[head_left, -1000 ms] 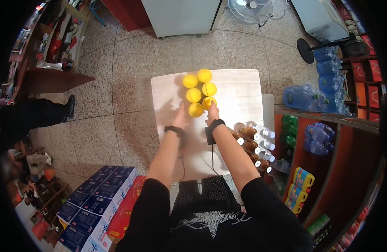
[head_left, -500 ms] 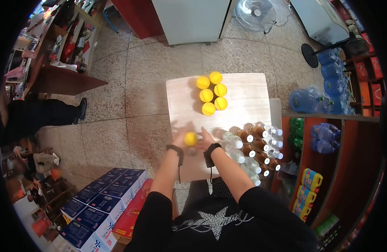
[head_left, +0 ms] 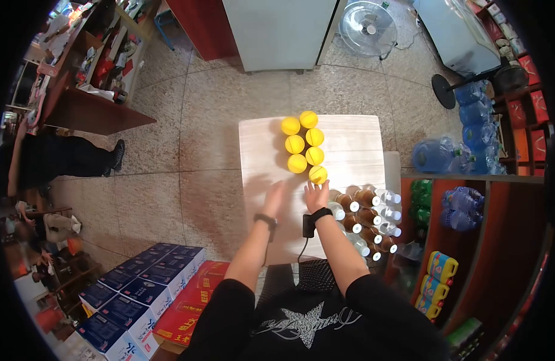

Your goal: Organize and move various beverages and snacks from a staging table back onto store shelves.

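Note:
Several yellow balls (head_left: 295, 144) stand in two columns on the light wooden table (head_left: 355, 144). My right hand (head_left: 317, 196) touches the nearest ball (head_left: 317, 175) of the right column, its fingers at the ball's lower edge. My left hand (head_left: 274, 200) is over the table to the left, blurred, with no object seen in it; its finger position is too smeared to read. To the right of my right hand stand brown-filled bottles (head_left: 369, 217) and clear bottles (head_left: 388, 213) in a group.
Blue and white boxes (head_left: 148, 289) and a red box (head_left: 192, 304) lie at the lower left. Shelves (head_left: 506, 234) stand on the right, with large blue water bottles (head_left: 434, 154) behind. A person's dark-clothed leg (head_left: 79, 156) shows at the left.
The ball that was between my hands now stands at the near end of the right column. My right hand has moved forward to it; my left hand has moved slightly right.

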A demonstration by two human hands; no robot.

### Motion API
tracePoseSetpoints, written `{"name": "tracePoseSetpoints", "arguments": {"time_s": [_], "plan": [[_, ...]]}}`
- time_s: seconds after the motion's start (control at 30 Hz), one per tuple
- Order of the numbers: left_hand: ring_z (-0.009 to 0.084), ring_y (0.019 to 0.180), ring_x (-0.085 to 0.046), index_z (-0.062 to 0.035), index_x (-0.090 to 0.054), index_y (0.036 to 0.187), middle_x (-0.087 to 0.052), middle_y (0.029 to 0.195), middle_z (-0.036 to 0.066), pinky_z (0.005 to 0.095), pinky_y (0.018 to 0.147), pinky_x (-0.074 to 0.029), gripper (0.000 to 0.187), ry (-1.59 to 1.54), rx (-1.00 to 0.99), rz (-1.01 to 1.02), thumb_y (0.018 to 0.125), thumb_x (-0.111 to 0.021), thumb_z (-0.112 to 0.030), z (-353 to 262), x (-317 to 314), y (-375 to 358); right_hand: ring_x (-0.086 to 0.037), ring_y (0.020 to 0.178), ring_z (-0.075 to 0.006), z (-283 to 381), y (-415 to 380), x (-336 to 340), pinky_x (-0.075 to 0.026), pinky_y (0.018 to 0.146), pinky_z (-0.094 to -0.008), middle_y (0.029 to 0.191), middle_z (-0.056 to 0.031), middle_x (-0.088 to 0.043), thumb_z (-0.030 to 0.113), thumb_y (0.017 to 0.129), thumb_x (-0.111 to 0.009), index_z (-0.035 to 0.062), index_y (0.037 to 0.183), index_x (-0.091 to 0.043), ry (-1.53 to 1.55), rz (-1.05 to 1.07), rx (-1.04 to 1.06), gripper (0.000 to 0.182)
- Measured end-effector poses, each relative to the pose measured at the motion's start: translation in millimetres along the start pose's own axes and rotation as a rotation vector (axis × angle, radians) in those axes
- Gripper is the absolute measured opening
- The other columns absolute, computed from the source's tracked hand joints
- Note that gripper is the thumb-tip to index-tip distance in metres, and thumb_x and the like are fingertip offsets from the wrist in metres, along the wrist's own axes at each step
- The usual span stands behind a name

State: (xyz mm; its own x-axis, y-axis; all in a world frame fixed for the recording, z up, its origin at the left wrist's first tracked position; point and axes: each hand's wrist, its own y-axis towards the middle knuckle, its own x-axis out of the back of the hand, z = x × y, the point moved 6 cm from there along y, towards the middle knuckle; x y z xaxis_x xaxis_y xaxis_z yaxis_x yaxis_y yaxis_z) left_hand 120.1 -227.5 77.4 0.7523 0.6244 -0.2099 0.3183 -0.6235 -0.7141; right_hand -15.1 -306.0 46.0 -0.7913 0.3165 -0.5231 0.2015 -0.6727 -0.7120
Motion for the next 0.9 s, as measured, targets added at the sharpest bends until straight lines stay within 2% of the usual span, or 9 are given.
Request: {"name": "tracePoseSetpoints", "arguments": {"time_s": [0.07, 0.2, 0.27, 0.3, 0.37, 0.47, 0.63, 0.8, 0.9], "plan": [[0.0187, 0.103, -0.048, 0.0019, -0.050, 0.113, -0.056, 0.108, 0.011, 0.0282, 0.090, -0.034, 0.040, 0.355, -0.285, -0.168, 0.084, -0.049, -0.025, 20.0, 49.4, 12.0, -0.020, 0.128, -0.0295, 1.4, -3.1, -7.1, -0.019, 0.103, -0.0442, 0.141, -0.0136, -0.012, 0.053, 0.087, -0.028, 0.0085, 0.136, -0.008, 0.045, -0.022, 0.028, 0.069], [0.0210, 0.098, -0.052, 0.0027, -0.050, 0.113, -0.056, 0.105, 0.014, 0.0297, 0.084, -0.040, 0.041, 0.660, -0.119, -0.420, 0.083, -0.049, -0.026, 59.4, 121.7, -21.3, -0.027, 0.124, -0.0310, -26.3, -25.8, 6.0, -0.025, 0.097, -0.0493, 0.138, -0.0163, -0.021, 0.054, 0.085, -0.031, 0.0097, 0.135, -0.013, -0.240, -0.101, -0.200, 0.069], [0.0235, 0.101, -0.050, -0.0014, -0.049, 0.114, -0.054, 0.109, 0.015, 0.0358, 0.083, -0.042, 0.043, 0.163, 0.161, -0.170, 0.083, -0.048, -0.031, 116.0, 135.3, -19.4, -0.029, 0.122, -0.0307, -57.4, -37.1, 30.8, -0.026, 0.095, -0.0491, 0.137, -0.0168, -0.023, 0.055, 0.084, -0.033, 0.0100, 0.134, -0.018, -0.526, -0.042, -0.363, 0.069], [0.0235, 0.101, -0.050, -0.0014, -0.049, 0.114, -0.054, 0.109, 0.015, 0.0358, 0.083, -0.042, 0.043, 0.165, 0.160, -0.165, 0.083, -0.048, -0.031, 102.7, 124.4, -34.7, -0.032, 0.121, -0.0305, -71.5, -45.0, 41.6, -0.028, 0.094, -0.0488, 0.136, -0.0173, -0.024, 0.056, 0.083, -0.035, 0.0102, 0.133, -0.023, -0.818, 0.019, -0.522, 0.069], [0.0243, 0.101, -0.049, -0.0078, -0.047, 0.115, -0.051, 0.110, 0.013, 0.0399, 0.081, -0.042, 0.041, -0.069, 0.661, -0.310, 0.084, -0.047, -0.035, 87.0, 91.8, -98.0, -0.034, 0.118, -0.0301, -35.8, -128.1, -37.5, -0.027, 0.092, -0.0502, 0.132, -0.0174, -0.030, 0.057, 0.081, -0.037, 0.0104, 0.129, -0.032, -1.050, 0.299, -0.383, 0.067], [0.0228, 0.100, -0.048, -0.0125, -0.045, 0.115, -0.048, 0.111, 0.010, 0.0409, 0.078, -0.043, 0.041, -0.457, 0.491, -0.041, 0.084, -0.046, -0.040, 109.9, 70.6, -85.4, -0.040, 0.112, -0.0261, -98.0, -108.9, 34.4, -0.033, 0.090, -0.0435, 0.124, -0.0151, -0.040, 0.055, 0.082, -0.036, 0.0122, 0.126, -0.035, -0.846, -0.033, -0.667, 0.061], [0.0182, 0.092, -0.055, -0.0072, -0.048, 0.113, -0.055, 0.103, 0.006, 0.0306, 0.075, -0.046, 0.036, -0.470, 0.346, -0.008, 0.086, -0.043, -0.031, 85.4, 52.0, -56.3, -0.051, 0.096, -0.0152, -108.5, -74.7, -2.6, -0.042, 0.078, -0.0258, 0.109, -0.0084, -0.052, 0.043, 0.089, -0.033, 0.0099, 0.123, -0.041, -0.426, 0.251, -0.199, 0.048], [0.0193, 0.099, -0.048, -0.0131, -0.046, 0.115, -0.054, 0.107, 0.006, 0.0360, 0.091, -0.032, 0.039, -0.339, 0.249, 0.057, 0.086, -0.043, -0.039, 55.4, 48.4, 10.4, -0.052, 0.091, -0.0108, -94.4, -24.5, -27.3, -0.041, 0.077, -0.0249, 0.103, -0.0019, -0.055, 0.043, 0.091, -0.029, 0.0083, 0.115, -0.047, -0.259, 0.122, -0.295, 0.046], [0.0213, 0.111, -0.042, -0.0136, -0.036, 0.127, -0.048, 0.119, 0.009, 0.0363, 0.096, -0.027, 0.047, -0.421, 0.194, 0.010, 0.087, -0.042, -0.038, 27.8, 36.0, 19.3, -0.051, 0.098, -0.0169, -97.8, 2.1, -27.3, -0.040, 0.084, -0.0304, 0.110, -0.0055, -0.054, 0.049, 0.089, -0.030, 0.0042, 0.120, -0.044, -0.241, 0.166, -0.410, 0.056]]}}
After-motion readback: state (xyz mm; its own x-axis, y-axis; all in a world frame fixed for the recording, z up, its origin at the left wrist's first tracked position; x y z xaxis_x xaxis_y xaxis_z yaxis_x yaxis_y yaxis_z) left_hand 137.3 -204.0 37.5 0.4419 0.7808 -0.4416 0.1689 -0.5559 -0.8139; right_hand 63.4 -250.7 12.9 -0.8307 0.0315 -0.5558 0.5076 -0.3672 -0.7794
